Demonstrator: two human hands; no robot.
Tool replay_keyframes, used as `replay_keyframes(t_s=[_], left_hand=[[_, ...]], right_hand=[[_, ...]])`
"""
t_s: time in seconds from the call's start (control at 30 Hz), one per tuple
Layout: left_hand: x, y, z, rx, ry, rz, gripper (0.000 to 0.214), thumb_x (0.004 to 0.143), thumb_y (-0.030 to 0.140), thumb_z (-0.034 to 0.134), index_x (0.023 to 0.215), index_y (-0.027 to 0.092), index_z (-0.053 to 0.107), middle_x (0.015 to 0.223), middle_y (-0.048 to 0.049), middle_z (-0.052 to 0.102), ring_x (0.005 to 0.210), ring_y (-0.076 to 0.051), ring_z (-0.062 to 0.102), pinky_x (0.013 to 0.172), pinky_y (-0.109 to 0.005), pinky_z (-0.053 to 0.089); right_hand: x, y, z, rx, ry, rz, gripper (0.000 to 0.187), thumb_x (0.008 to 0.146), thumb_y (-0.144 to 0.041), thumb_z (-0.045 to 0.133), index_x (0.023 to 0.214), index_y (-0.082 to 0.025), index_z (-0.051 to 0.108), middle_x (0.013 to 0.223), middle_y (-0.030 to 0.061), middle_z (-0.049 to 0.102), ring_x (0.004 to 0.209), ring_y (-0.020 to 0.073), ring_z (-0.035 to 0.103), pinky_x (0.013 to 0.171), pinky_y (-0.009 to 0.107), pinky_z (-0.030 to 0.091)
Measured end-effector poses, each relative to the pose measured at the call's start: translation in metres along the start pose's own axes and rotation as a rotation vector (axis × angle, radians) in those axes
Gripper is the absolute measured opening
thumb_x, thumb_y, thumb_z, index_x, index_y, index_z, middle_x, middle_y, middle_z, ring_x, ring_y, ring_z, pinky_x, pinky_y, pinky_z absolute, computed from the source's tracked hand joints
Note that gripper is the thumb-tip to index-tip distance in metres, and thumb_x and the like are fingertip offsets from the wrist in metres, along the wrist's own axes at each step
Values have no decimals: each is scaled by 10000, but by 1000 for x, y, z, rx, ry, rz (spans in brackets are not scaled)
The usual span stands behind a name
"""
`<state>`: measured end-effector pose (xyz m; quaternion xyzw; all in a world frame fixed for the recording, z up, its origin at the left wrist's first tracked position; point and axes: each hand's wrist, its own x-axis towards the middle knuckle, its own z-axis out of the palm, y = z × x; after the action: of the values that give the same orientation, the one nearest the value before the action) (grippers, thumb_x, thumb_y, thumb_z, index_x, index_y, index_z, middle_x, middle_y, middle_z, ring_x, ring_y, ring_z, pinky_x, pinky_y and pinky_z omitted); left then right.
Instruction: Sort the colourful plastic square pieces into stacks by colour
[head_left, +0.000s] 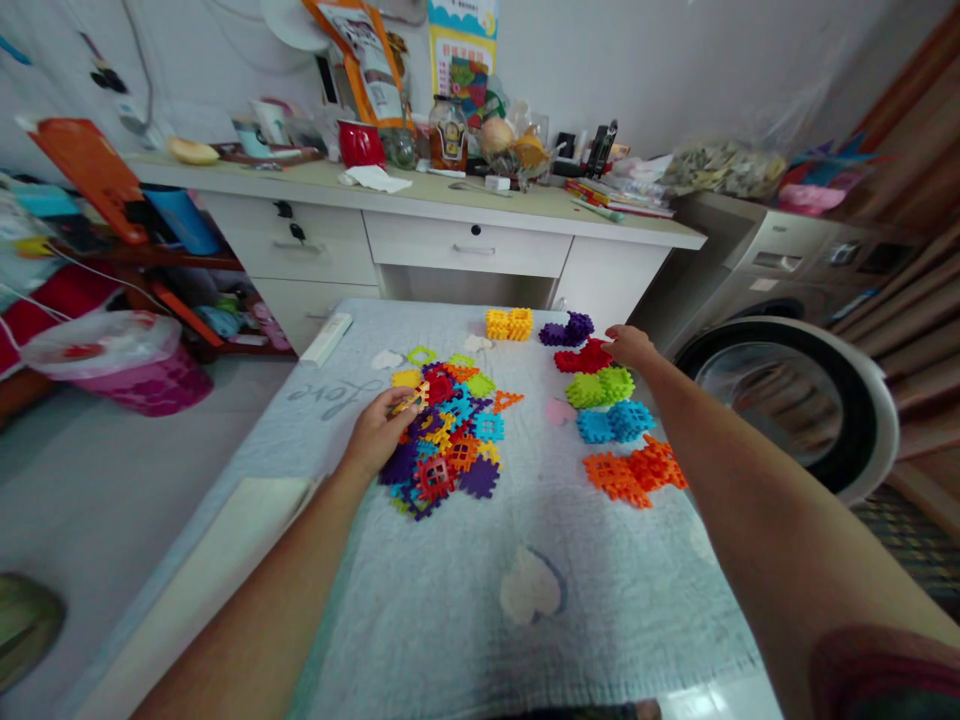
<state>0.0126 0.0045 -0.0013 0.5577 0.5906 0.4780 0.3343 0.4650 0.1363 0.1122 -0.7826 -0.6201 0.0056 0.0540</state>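
Observation:
My left hand [377, 430] is closed on a yellow interlocking tile [416, 396] at the left side of a mixed pile of plastic tiles [450, 430]. Purple, red, blue, orange, green and yellow pieces lie jumbled there. Across the table, my right hand [628, 346] has its fingers closed at the right end of a group of red interlocking tiles [581, 358]; the fingertips are partly hidden. Near that hand stand purple tiles [568, 329], lime green tiles [600, 387], blue tiles [615, 422] and orange tiles [634, 470], each colour grouped. Yellow tiles [509, 323] stand at the far edge.
A pale cloth with hearts [450, 600] covers the table. On its far left edge lies a white box [326, 340]. Beyond is a cluttered counter with drawers [465, 243]. To the right, a washing machine has its round door [795, 400] ajar; a pink bin [142, 360] stands left.

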Motion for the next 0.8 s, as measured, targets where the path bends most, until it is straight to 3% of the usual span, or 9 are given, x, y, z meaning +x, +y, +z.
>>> replay_keyframes(t_s=[0.2,0.33,0.47,0.6,0.7,0.8], left_hand=[[-3,-4,-1,-11,28,12,501,789,510,637,1198,222,654,1199,-89,692,1122,-251,638,999,-394,488],[-6,2,0,31,70,-13,532,792,511,627,1229,208,629,1238,-111,661,1114,-259,636,995,-421,496],[-10,13,-2,68,8,-31,627,796,538,616,1305,176,561,1346,-149,588,1234,-288,577,1080,-471,443],[-19,21,-15,204,-129,1,892,723,634,698,1453,210,410,1526,-175,410,1421,-349,403,1172,-540,330],[-32,22,-29,365,-269,108,1176,563,664,809,1530,237,292,1566,-186,334,1466,-403,312,1180,-583,301],[-49,19,-37,495,-369,194,1359,460,680,844,1575,264,188,1600,-193,264,1488,-448,241,1167,-620,299]], right_hand=[[-22,-17,-19,285,242,-88,352,892,-263,557,1203,-157,685,1216,142,695,1055,256,654,922,365,506],[-64,-57,-21,510,213,-276,289,871,-243,558,1104,-151,704,1034,93,736,900,217,672,815,336,527],[-124,-104,5,614,-20,-574,217,849,-212,606,1036,-179,710,960,64,739,838,184,666,767,308,523],[-172,-134,41,621,-170,-672,202,843,-197,630,1031,-184,704,1025,71,733,890,189,665,824,329,519],[-190,-145,64,662,-164,-694,299,822,-201,644,1118,-174,677,1107,95,712,993,221,651,902,376,505],[-198,-151,78,726,-61,-744,436,816,-257,646,1241,-164,611,1240,130,656,1149,262,589,1024,445,442]])
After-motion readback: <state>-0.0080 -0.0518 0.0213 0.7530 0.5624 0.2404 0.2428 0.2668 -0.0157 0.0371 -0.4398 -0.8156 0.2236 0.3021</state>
